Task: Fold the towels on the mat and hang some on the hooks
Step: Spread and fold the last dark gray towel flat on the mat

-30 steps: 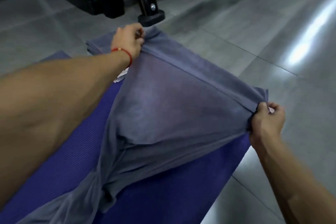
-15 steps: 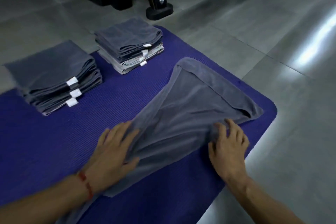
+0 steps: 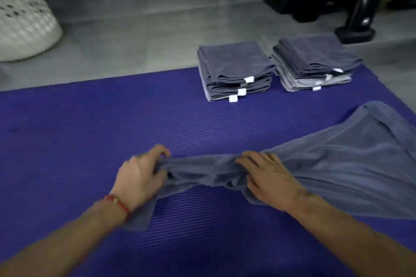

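Left hand (image 3: 140, 177) grips the towel (image 3: 337, 164) end, right hand (image 3: 267, 177) bunches it alongside; towel trails rightward toward the mat (image 3: 90, 130) right edge, favouring the right hand.

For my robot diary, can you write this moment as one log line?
step: spreading loose grey cloth towel | left hand: grips edge | right hand: grips | surface: ribbed purple foam mat

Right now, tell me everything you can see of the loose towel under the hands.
The loose towel is grey, soft cloth with a stitched hem. It lies unfolded and crumpled on the purple mat, spreading wide to the right and bunched into a narrow twist near the middle. The left hand grips its bunched end; the right hand rests on the gathered part, fingers curled into the cloth. It lies apart from both folded stacks.
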